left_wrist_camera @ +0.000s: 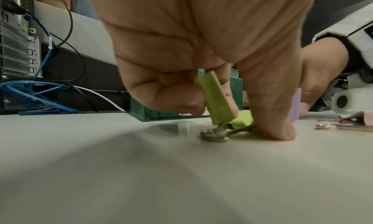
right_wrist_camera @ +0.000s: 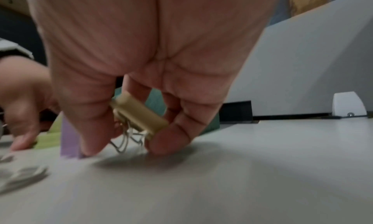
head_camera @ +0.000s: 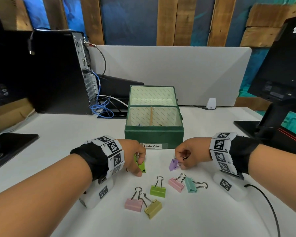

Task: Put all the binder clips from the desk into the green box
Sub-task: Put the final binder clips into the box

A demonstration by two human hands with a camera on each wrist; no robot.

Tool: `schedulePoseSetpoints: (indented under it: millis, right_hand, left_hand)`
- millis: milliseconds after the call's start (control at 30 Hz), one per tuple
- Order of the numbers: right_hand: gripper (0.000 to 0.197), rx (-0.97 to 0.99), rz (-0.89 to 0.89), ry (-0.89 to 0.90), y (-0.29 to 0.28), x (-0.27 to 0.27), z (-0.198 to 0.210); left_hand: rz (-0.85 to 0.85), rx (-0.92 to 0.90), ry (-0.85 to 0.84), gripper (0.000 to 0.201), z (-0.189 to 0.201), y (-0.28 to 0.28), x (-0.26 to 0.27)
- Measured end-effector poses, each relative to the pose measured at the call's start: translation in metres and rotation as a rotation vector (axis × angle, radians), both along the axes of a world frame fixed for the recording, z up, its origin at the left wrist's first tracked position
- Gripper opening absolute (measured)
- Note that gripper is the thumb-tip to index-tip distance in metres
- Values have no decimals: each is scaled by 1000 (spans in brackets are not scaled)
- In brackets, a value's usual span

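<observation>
We judge the task barely begun. The green box (head_camera: 154,134) stands open at the far centre, little visible inside. The left hand (head_camera: 133,156) pinches a green clip (head_camera: 141,165); the right hand (head_camera: 188,153) pinches a purple clip (head_camera: 173,165). Five loose clips (head_camera: 157,189) lie nearer on the desk (head_camera: 58,134).

right hand (right_wrist_camera: 141,55) | fingers (right_wrist_camera: 171,136) curled round tan binder clip (right_wrist_camera: 139,115) | purple clip (right_wrist_camera: 69,139) beside thumb

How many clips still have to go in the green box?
Partly done: the open green box already shows bits at its bottom. In hand: the left hand pinches a green clip; the right hand holds a purple clip and a tan clip. Five clips remain on the desk, like the pink clip.
</observation>
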State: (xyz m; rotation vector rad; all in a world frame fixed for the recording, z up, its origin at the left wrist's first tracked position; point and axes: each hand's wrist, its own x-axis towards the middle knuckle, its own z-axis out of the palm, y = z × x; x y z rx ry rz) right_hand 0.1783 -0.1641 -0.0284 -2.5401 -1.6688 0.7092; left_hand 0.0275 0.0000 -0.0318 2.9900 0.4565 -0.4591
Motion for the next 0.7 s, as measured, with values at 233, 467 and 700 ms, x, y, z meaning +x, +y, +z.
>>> schedulePoseSetpoints:
  millis: [233,467,700]
  right_hand:
    - [17,60,-50,109,4,3,30]
    - [13,485,-247,81,48,4,82]
    - [10,535,-309,185,107,-11,82]
  left_hand:
    - [19,-69,-15,33,0,1,0]
    - [25,-84,37,45,3,-1,-1]
    - [15,-26,-33,43,2,-1,-3]
